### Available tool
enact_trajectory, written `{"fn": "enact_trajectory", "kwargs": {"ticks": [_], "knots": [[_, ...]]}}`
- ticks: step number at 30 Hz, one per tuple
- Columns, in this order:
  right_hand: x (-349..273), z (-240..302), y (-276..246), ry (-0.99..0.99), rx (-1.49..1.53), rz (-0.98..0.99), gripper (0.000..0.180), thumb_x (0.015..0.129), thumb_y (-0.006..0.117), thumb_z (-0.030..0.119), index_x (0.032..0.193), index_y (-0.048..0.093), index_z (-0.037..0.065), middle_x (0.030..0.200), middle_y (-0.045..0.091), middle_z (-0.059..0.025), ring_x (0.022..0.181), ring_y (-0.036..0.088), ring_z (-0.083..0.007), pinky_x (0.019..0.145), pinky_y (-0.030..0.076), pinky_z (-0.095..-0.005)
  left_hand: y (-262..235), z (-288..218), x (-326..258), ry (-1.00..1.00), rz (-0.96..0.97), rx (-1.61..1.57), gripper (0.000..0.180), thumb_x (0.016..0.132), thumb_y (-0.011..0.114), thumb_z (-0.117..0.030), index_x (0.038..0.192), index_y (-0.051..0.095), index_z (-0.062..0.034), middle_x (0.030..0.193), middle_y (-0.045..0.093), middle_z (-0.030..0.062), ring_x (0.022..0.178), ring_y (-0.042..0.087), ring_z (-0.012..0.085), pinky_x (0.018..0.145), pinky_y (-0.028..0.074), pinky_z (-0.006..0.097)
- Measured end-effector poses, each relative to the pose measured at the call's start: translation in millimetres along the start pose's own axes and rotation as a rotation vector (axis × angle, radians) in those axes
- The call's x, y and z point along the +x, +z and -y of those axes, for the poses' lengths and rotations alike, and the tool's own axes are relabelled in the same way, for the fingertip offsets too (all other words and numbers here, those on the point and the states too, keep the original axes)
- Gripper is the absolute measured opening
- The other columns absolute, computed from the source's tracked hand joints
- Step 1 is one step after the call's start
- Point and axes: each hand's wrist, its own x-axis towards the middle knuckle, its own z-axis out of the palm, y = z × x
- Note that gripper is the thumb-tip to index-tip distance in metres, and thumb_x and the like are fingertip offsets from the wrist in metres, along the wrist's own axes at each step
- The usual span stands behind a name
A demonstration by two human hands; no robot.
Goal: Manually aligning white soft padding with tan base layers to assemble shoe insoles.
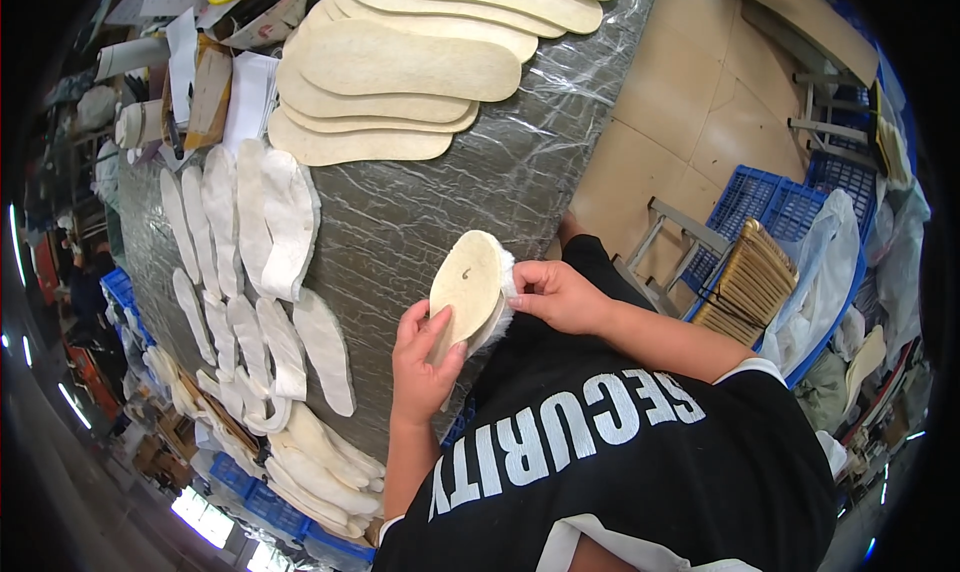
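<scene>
- White insoles (253,222) lie in rows to the left of the grip, well apart from it, on a dark, plastic-covered table (380,252).
- Cream insoles (400,57), overlapped in a fan, rest beyond the grip, farther up the same table.
- The left hand (425,360) closes on the near-left edge of a cream sole (466,290), its thumb flat on the face.
- The sole sits between the two hands, tilted above the table's edge, a small dark curved mark showing near its top.
- White fleece (507,272) edges the sole's right side, where the right hand (560,297) pinches it between thumb and fingers.
- Good handling here likely means a steady left thumb, a light right pinch and level layers, the edge worked little by little without dragging the pile.
- Blue crates (750,204) stand beyond the right hand; their contents, if any, cannot be made out.
- A blue tub (836,340), farther right of the grip, holds a clear plastic bag (815,282), its contents unreadable.
</scene>
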Motion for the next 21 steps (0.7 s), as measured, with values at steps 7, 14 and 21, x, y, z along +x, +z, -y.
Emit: {"fn": "enact_trajectory", "kwargs": {"ticks": [7,14,21], "knots": [[-1,28,12,0.056,0.161,-0.158,0.009,0.088,0.061,0.005,0.082,0.055,0.004,0.078,0.055,0.0034,0.074,0.050,-0.0037,0.066,0.042,-0.0204,-2,-8,2,0.040,0.021,-0.005,0.045,0.073,0.069,-0.008,0.117,0.061,0.0011,0.125,0.050,0.0178,0.105,0.055,0.0270,0.091,0.045,0.035],[7,13,5,0.032,0.023,-0.196,0.005,0.089,0.059,0.004,0.085,0.057,0.002,0.086,0.056,0.0027,0.076,0.049,-0.0032,0.066,0.041,-0.0203,-8,-19,4,-0.135,0.056,-0.120,0.038,0.085,0.058,-0.013,0.118,0.058,0.0051,0.124,0.051,0.0204,0.112,0.054,0.0296,0.097,0.041,0.035],[7,12,1,-0.010,0.189,-0.112,0.007,0.091,0.055,0.004,0.084,0.053,0.005,0.080,0.050,0.0051,0.076,0.045,-0.0034,0.070,0.038,-0.0208,-6,-20,2,-0.124,0.031,-0.044,0.038,0.088,0.054,-0.016,0.121,0.057,0.0034,0.127,0.049,0.0187,0.117,0.049,0.0285,0.101,0.036,0.035]]}}
